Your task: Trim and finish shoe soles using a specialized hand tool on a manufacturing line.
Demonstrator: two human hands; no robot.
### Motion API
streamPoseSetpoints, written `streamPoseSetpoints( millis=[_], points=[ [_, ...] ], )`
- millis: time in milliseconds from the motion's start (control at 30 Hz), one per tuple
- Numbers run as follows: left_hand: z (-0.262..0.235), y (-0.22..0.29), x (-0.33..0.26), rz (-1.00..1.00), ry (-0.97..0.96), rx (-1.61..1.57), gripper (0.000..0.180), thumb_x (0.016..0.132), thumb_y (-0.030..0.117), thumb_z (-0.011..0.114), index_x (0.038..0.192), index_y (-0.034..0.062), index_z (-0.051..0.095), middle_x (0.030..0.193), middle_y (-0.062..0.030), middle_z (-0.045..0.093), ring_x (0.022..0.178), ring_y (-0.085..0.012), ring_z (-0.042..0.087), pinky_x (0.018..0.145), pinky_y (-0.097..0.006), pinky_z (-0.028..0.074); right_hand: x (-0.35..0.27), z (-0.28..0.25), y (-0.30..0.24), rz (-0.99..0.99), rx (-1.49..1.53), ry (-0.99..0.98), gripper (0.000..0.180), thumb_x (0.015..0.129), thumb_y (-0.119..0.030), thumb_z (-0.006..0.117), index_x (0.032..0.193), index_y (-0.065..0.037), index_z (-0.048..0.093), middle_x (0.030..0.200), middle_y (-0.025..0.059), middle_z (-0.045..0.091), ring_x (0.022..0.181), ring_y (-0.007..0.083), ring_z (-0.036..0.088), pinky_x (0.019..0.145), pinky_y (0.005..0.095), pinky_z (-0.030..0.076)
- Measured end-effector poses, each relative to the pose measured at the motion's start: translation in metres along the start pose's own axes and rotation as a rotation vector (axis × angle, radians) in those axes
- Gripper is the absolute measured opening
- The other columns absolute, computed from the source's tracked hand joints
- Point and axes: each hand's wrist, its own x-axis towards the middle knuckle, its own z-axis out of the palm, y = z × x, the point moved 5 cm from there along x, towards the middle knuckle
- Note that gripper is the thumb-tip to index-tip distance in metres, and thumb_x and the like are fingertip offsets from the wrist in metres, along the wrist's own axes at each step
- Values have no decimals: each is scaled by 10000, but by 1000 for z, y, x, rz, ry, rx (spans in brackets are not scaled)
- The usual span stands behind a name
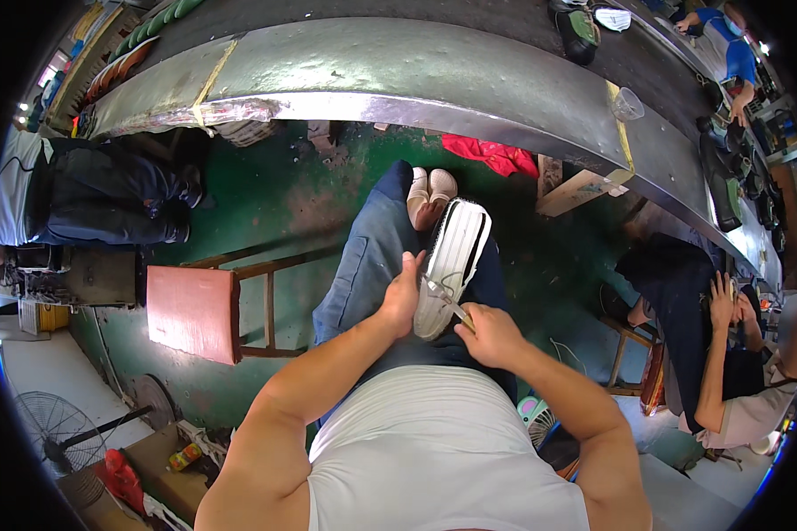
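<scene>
A shoe (456, 252) lies over my thighs with its pale, grooved underside facing up. Black material shows along its edges, and a white strip stands slightly away from its right side. My left hand (402, 296) grips the shoe by its left side near the lower end. In my right hand (494, 337) is a hand tool with a tan handle and a bent metal head (441, 289). The metal head rests over the lower part of the sole; whether it touches there I cannot tell. My right fingers wrap around the handle and partly hide it.
Ahead runs a long bench with a metal edge (354, 108); shoes (581, 35) lie on its dark top. A stool (193, 311) stands at my left and a fan (58, 429) behind it. Co-workers sit or stand on both sides. Red cloth (491, 156) lies beneath the bench.
</scene>
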Motion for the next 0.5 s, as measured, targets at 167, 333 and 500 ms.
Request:
streamPoseSetpoints(
  millis=[167, 333, 500],
  points=[
    [-13, -1, 21, 268, 277, 469, 614, 1093, 468, 290, 1429, 13, 527, 1355, -220, 612, 1257, -283, 581, 1064, -351, 422, -5, 11, 5, 17, 102, 26, 344, 908, -222, 647, 1158, 3, 576, 991, 227, 666, 940, 420, 650, 822, 497, 511],
    [3, 22, 1, 425, 355, 870, 555, 1094, 386, 281, 1376, -1, 563, 1248, -279, 646, 1195, -401, 612, 1043, -406, 449, -7, -36, 4, 146, -141, -99, 581, 921, -150, 621, 1376, 138, 401, 1263, 331, 560, 1185, 437, 567, 1032, 452, 458],
    [23, 31, -13, 472, 232, 981, 478, 1082, 286, 329, 1441, 14, 489, 1318, -292, 594, 1206, -457, 580, 1046, -431, 452, 10, -46, -4, 40, -281, 146, 387, 922, -141, 633, 1199, 98, 506, 1101, 275, 626, 1021, 436, 630, 896, 477, 518]
  ],
)
